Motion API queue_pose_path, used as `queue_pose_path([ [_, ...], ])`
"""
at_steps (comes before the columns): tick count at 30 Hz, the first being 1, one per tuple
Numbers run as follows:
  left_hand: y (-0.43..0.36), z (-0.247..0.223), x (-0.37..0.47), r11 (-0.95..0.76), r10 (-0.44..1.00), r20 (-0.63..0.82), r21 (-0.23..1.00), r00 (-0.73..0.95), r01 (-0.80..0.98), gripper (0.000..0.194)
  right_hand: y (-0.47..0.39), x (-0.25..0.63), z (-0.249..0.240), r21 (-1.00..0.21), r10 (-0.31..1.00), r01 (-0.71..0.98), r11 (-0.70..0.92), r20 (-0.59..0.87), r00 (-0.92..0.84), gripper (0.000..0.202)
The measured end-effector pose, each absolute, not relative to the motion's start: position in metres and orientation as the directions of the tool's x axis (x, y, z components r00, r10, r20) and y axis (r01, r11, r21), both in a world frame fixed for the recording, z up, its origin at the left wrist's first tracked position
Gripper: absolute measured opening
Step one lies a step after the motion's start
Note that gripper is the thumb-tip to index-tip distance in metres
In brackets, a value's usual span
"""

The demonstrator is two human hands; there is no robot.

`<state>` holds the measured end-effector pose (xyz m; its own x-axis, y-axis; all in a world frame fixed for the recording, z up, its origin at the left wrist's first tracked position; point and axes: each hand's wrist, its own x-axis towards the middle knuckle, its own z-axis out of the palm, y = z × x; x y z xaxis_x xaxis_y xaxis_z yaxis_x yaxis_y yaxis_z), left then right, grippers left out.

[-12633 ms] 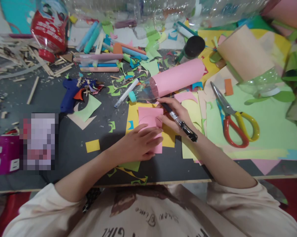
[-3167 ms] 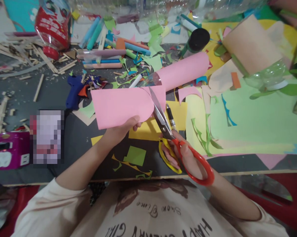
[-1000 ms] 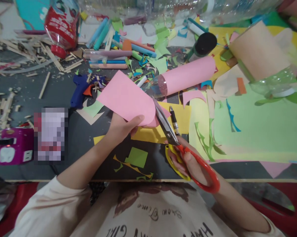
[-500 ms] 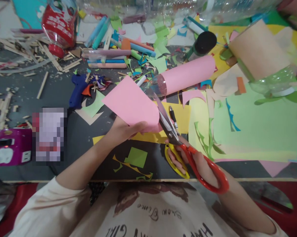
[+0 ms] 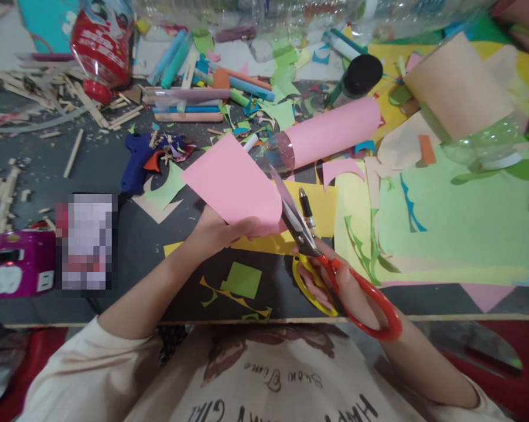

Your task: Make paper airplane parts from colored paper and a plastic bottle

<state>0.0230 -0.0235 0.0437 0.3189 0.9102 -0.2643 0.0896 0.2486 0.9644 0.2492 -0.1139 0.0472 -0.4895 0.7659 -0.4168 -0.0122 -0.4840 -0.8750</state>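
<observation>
A pink sheet of paper (image 5: 233, 181), with a curved right edge, is pinched by my left hand (image 5: 222, 231) at its lower side. My right hand (image 5: 334, 275) is closed round the handles of large scissors (image 5: 306, 237), one loop red and one yellow. Their blades are parted and point up and left, beside the curved edge of the pink paper. Beneath the paper lies a yellow strip (image 5: 268, 243) with a black pen (image 5: 307, 205) on it. A bottle wrapped in pink paper (image 5: 334, 133) lies just beyond the blades.
A blue glue gun (image 5: 136, 161), a purple box (image 5: 20, 264) and a red-labelled bottle (image 5: 101, 50) are on the left. Rolled paper tubes (image 5: 194, 94) and scraps lie at the back. Green sheets (image 5: 466, 217) and a brown-wrapped bottle (image 5: 460, 88) are on the right.
The scissors have shifted very slightly left with my right hand, their blades still parted. The whole view has moved a little; my left hand holds the pink paper as before.
</observation>
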Motion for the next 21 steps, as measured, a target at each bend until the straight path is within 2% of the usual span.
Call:
queue_pose_path([
  [3,-0.0225,0.0451,0.0227,0.246,0.915,-0.257,0.966,0.31,0.075,0.041,-0.1129,0.2506,0.051,-0.848,0.749,-0.065,-0.526,-0.426,-0.508,0.068],
  [12,-0.0222,0.0405,0.0229,0.246,0.935,-0.239,0.969,0.263,0.005,0.038,-0.112,0.2502,0.0552,-0.829,0.752,-0.081,-0.553,-0.455,-0.477,0.068],
  [21,-0.0203,0.0441,0.0254,0.299,0.936,-0.286,0.953,0.207,-0.036,0.042,-0.1124,0.2511,0.052,-0.825,0.759,-0.114,-0.554,-0.443,-0.478,0.058],
])
